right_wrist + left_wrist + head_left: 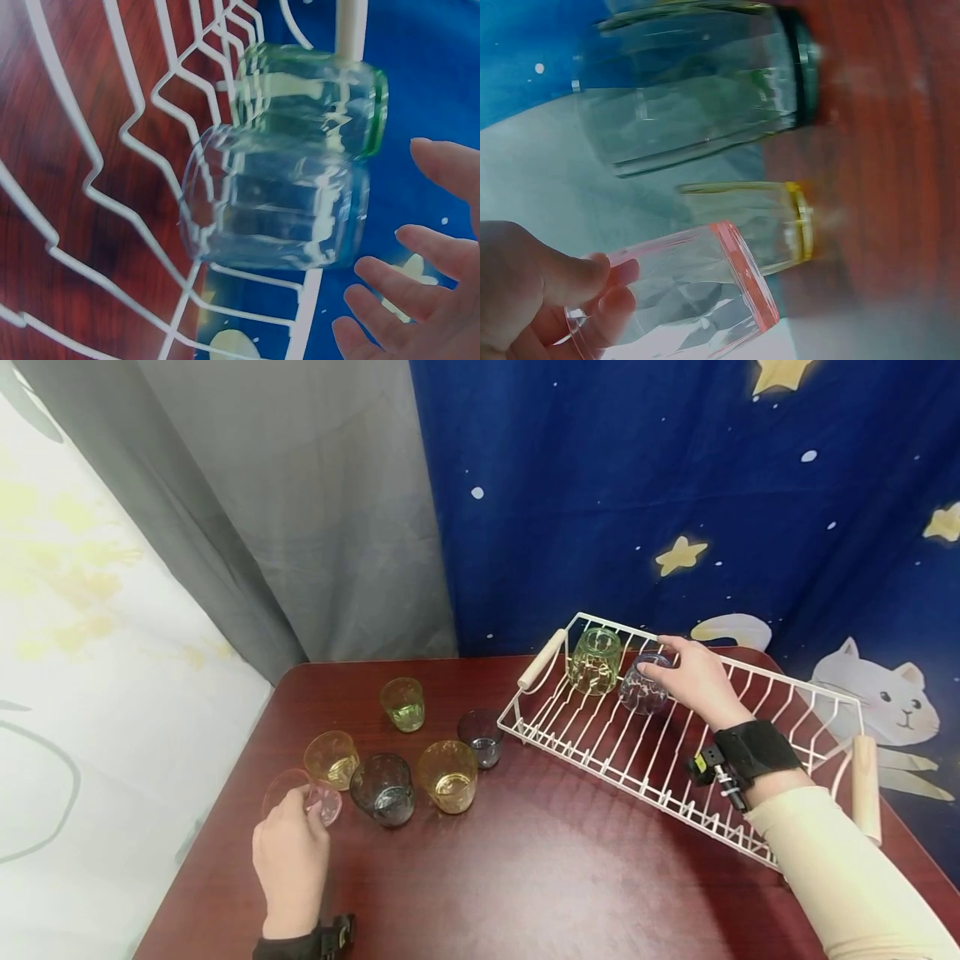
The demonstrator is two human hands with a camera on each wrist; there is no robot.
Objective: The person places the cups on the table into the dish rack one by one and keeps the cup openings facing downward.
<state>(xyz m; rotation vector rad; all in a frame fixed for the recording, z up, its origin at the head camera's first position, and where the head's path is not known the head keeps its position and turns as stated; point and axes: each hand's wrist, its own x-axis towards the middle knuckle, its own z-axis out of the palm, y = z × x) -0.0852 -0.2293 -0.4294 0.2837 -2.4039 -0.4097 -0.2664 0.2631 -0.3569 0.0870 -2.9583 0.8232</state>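
My left hand pinches a pink glass near its rim, between thumb and fingers. The pink glass tilts beside a yellow glass at the table's left. Over the white wire dish rack, my right hand has its fingers spread. In the right wrist view those fingers stand apart from a bluish glass. That glass sits upside down in the rack, close against an upside-down green glass.
Between the left hand and the rack stand a large dark grey glass, another yellow glass, a smaller dark glass and a light green glass. The rack has wooden handles. Curtains hang behind the table.
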